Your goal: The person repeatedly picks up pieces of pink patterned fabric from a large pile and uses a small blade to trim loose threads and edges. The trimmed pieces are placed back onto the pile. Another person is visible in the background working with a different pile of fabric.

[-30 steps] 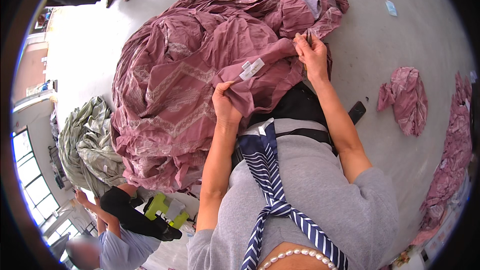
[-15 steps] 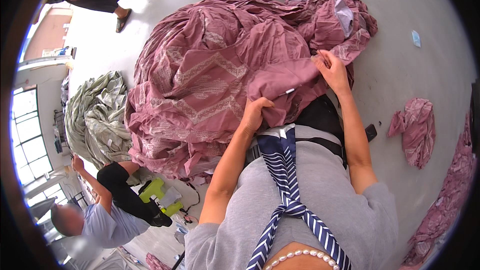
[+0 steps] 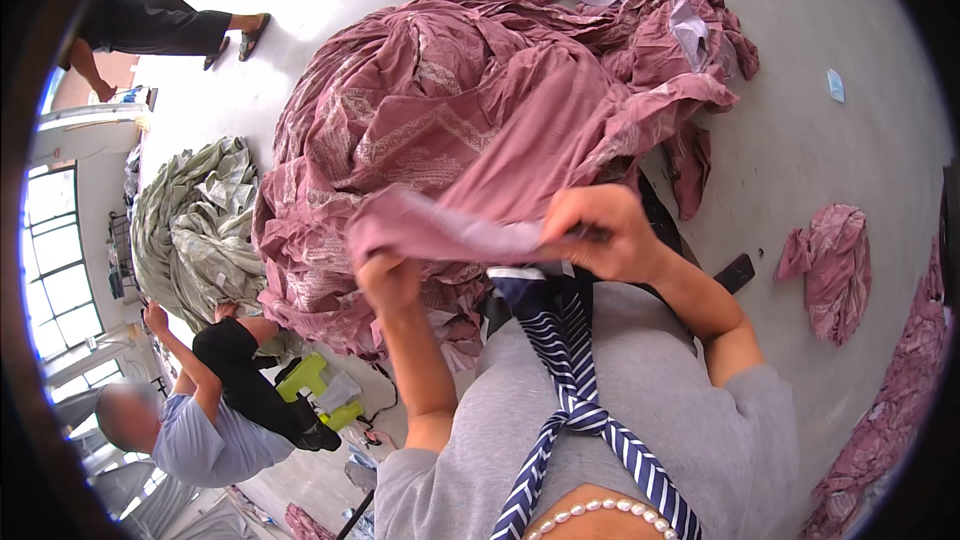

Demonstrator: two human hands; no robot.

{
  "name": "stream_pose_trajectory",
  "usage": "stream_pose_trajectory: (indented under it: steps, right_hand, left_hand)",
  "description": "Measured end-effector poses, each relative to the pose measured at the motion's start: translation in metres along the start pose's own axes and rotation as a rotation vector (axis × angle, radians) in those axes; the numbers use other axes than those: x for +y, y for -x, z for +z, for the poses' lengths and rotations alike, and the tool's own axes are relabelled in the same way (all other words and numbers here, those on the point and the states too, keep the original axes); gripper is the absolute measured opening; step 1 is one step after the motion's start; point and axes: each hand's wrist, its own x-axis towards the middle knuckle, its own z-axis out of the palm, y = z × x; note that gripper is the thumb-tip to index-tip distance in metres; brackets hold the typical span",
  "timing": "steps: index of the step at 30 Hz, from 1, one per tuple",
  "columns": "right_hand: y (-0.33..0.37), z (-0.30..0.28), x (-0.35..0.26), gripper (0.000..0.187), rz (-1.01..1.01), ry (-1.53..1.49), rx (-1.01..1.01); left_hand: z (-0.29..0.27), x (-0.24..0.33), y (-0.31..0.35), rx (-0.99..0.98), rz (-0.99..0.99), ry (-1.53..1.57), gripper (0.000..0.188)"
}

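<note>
A large heap of dusty-pink fabric [image 3: 420, 120] with pale lace-like patterned bands lies in front of me. A stretch of its edge [image 3: 450, 225] is lifted toward my waist and pulled between my hands. My left hand [image 3: 388, 285] is closed on this edge at its left end, slightly blurred. At the other end, my right hand [image 3: 610, 235] pinches the fabric. A small dark thing shows at the right fingers; I cannot make out what it is. The rest of the fabric trails back into the heap.
A smaller pink bundle [image 3: 835, 270] and a dark flat object [image 3: 735, 274] lie on the floor at right. At left, a person [image 3: 215, 430] sits by a pale green fabric heap [image 3: 195, 230] and a lime-green stool [image 3: 320, 385]. Another person's legs [image 3: 160, 22] stand far left.
Both hands have drawn the fabric edge closer to me. My left hand moved left, and my right hand came down and inward. The person standing far left shifted position.
</note>
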Motion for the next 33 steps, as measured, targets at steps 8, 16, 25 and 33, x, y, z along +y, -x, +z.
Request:
stream_pose_trajectory:
  steps: [8,16,25,33]
  right_hand:
    - [0.015,0.003,0.051,0.031,-0.072,0.483,-0.096]
    - [0.032,0.019,0.077,0.021,-0.002,0.523,-0.381]
    - [0.026,0.027,0.073,0.018,0.014,0.538,-0.375]
    - [-0.007,0.007,0.059,0.019,0.171,0.373,0.124]
  left_hand:
    - [-0.068,0.004,0.007,0.013,-0.035,-0.506,0.026]
    - [0.023,0.01,-0.056,-0.031,0.63,-1.157,0.01]
    - [0.01,-0.003,-0.213,-0.131,0.291,-2.162,0.043]
    - [0.041,0.033,-0.145,-0.146,0.163,-0.559,0.014]
